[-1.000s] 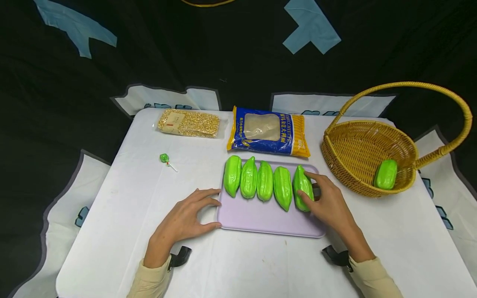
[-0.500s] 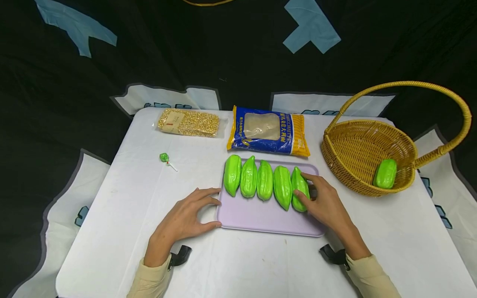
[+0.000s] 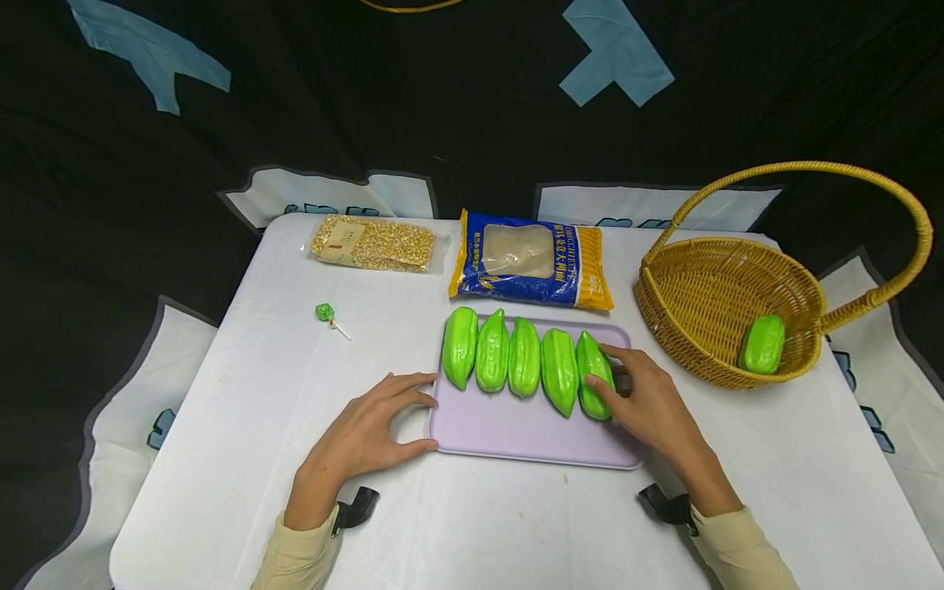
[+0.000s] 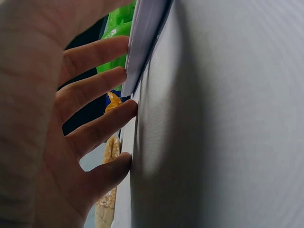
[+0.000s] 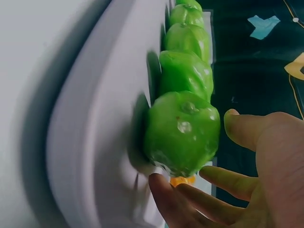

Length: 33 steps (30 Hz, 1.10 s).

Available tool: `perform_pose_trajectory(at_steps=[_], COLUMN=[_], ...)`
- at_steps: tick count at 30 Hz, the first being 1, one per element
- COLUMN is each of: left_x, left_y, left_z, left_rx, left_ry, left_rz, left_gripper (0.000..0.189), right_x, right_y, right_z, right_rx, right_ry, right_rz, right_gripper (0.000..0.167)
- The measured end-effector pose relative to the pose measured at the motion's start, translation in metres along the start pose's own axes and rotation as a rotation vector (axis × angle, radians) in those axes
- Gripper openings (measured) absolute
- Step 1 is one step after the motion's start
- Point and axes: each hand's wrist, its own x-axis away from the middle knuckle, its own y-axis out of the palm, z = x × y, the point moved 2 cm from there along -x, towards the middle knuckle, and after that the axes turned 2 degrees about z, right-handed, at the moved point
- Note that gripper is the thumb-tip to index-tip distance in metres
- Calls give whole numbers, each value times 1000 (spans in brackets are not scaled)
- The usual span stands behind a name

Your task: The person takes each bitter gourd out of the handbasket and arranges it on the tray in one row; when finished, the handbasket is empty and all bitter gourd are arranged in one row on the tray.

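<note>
Several glossy green, ribbed, elongated fruits lie side by side on a lilac tray [image 3: 509,434]. My right hand [image 3: 652,406] is at the rightmost green fruit [image 3: 593,385]. In the right wrist view, the thumb [image 5: 237,124] stands slightly off that fruit's side, while the fingertips are right at its other side. My left hand [image 3: 369,426] has its fingers spread, fingertips and thumb against the tray's left edge. The left wrist view shows these fingers [image 4: 102,126] nearly straight, with nothing held.
A wicker basket [image 3: 664,319] with a tall handle stands at the right, one green fruit [image 3: 763,344] inside. Along the back lie a bag of corn kernels [image 3: 398,247] and a blue-and-yellow pasta bag [image 3: 531,260]. A green lollipop [image 3: 325,313] lies at the left.
The rightmost green fruit has shifted left, closer to the row. My right hand moved left with it, then slightly back to the right. The left hand has stayed put.
</note>
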Motion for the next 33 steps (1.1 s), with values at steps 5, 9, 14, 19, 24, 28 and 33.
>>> perform_pose_trajectory(at_steps=[5, 9, 14, 19, 24, 28, 33], left_x=[0, 0, 0, 0, -1, -1, -1], left_y=[0, 0, 1, 1, 1, 0, 0], left_z=[0, 0, 1, 1, 0, 0, 1], left_rx=[-5, -6, -9, -15, -18, -19, -13], left_ry=[0, 2, 8, 6, -3, -8, -10], left_rz=[-4, -2, 3, 3, -6, -8, -10], left_gripper=[48, 48, 49, 49, 49, 49, 49], right_x=[2, 5, 8, 12, 15, 15, 10], right_y=[-11, -22, -37, -57, -75, -88, -103], right_z=[1, 3, 8, 13, 19, 26, 40], right_rx=[-9, -34, -49, -23, 2, -4, -3], right_ry=[-10, -12, -54, -76, -31, 14, 91], right_rz=[29, 72, 163, 237, 292, 311, 284], right_gripper=[60, 55, 50, 46, 47, 50, 61])
